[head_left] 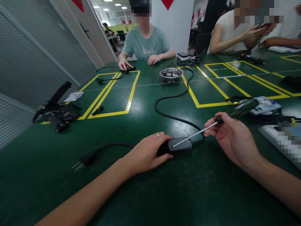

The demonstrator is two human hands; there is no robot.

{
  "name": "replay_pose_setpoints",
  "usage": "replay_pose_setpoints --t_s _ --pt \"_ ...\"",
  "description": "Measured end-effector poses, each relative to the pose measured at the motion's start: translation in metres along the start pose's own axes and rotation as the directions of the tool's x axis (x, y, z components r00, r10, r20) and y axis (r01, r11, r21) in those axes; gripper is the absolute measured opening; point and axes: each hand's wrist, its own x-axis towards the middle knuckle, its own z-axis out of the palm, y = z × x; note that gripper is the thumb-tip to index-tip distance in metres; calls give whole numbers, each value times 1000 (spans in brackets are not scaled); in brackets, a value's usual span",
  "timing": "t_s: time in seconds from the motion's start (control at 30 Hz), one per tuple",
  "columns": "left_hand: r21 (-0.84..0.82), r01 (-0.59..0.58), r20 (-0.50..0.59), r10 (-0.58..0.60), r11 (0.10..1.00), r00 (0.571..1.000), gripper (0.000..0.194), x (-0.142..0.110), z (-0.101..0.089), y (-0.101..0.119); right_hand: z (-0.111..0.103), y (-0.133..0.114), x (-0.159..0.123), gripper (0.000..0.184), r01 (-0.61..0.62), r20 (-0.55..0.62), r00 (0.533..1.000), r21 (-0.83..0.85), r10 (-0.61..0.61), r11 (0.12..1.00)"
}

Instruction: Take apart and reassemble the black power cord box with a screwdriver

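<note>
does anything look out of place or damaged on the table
Nothing looks spilled or damaged, though the left hand hides part of the black rectangular cable box. The jumbled heap of black gear at the left edge of the green table looks untidy, sprawled across a yellow tape outline.

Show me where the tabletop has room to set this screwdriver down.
Bare tabletop lies between the forearms, nearer than the power adapter; another patch lies between the power cord and the left yellow tape. Crowded: right, around the patterned case; far left, around the black gear.
</note>
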Motion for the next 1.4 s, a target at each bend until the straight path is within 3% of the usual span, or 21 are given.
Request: replay_pose_setpoints --t_s 0.2,0.43,0.83,1.03,1.23,1.4 --pt "-81 22 -28 -25 996 999 58 -3 -3 1 1 1 0 16 -8 9 1000 20 8 1000" --pt "-298 3 -96 -33 954 995 12 -2 -4 2 0 1 1 16 -21 6 1000 27 21 999" --pt "-348 0 -103 -38 938 994 6 -2 -1 2 0 -6 2 18 -76 -12 997 51 77 996" --pt "-344 21 -93 -56 939 994 12 -2 0 1 -3 -9 2 16 -39 -14 999 67 40 997" --pt "-319 32 -59 -54 947 997 33 -1 4 -1 -3 -8 -3 17 32 76 996 56 -36 998" --pt "-234 19 -45 -30 972 999 37 0 6 0 0 -6 -10 19 90 134 987 28 -93 996"
